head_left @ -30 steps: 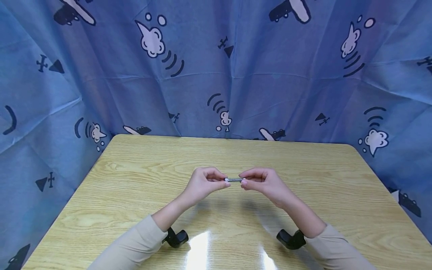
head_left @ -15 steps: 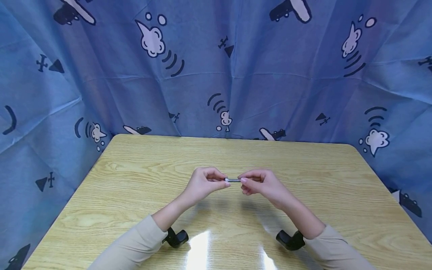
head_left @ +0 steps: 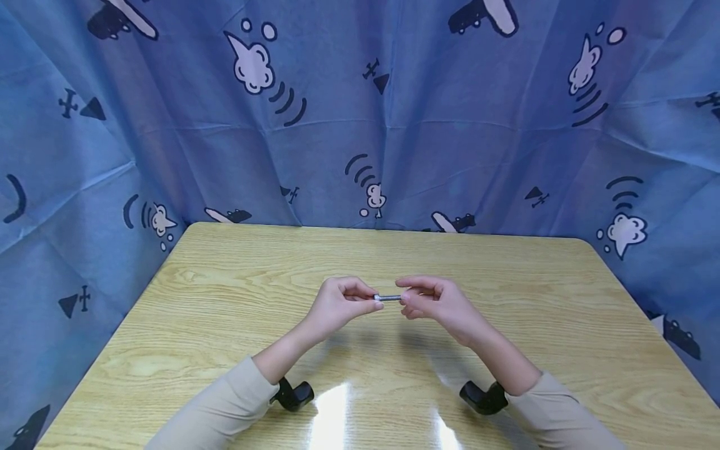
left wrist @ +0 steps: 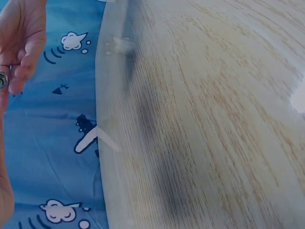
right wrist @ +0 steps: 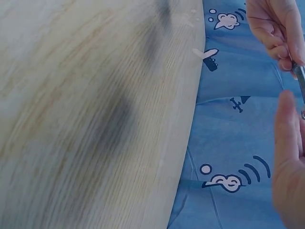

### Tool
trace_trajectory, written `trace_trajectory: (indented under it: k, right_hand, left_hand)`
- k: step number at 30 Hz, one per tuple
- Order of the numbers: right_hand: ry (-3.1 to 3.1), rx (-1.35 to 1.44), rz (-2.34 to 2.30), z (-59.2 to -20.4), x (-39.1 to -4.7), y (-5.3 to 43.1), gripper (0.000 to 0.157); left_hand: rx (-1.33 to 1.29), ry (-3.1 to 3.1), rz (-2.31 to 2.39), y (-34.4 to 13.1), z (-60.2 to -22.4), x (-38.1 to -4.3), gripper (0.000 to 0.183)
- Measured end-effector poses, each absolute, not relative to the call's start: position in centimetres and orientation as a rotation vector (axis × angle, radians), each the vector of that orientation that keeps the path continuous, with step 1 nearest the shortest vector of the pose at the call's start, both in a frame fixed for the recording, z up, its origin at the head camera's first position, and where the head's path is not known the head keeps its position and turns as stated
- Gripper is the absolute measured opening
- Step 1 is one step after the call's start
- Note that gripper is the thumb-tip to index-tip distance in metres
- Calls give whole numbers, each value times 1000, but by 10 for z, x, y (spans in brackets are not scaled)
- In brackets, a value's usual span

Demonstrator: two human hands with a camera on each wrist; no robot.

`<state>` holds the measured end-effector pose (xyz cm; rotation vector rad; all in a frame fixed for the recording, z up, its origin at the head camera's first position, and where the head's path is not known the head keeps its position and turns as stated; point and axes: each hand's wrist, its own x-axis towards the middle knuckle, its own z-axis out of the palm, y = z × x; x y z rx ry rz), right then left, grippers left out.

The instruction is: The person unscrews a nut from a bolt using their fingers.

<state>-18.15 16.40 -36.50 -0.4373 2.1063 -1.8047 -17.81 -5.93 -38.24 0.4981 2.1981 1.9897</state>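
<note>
A silver metal bolt (head_left: pixel 390 298) lies level between the two hands, raised over the table. My left hand (head_left: pixel 340 306) pinches its head end between thumb and fingers. At the opposite end, my right hand (head_left: pixel 441 306) has its thumb and a bent finger around a small nut, with the index finger lifted above. In the right wrist view the nut (right wrist: pixel 303 114) shows beside the raised thumb, cut by the frame's edge. From the left wrist, the nut (left wrist: pixel 2 80) appears end-on at the far left, next to the right hand's fingers.
The wood-grain table (head_left: pixel 270 256) spreads beneath both hands, with glare near its front. A blue printed curtain (head_left: pixel 326 81) hangs behind and along both sides. Black wrist cameras (head_left: pixel 295 396) sit at the sleeve cuffs.
The right index finger has lifted away from the bolt's end, and its thumb and fingers have shifted around the nut. My left hand keeps holding the bolt in the same place.
</note>
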Motion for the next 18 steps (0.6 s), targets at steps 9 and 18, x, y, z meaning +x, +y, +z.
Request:
trace_trajectory:
  k: [9,18]
  right_hand:
    - [2192,-453,-1781,-364,-181,165,31]
    - [2161,-434,-1786,-364,-181,165,41]
  left_hand:
    - [515,2203,1971,-59,-359,-166,16]
    - [498,2177,1994,-59,-379,-177,18]
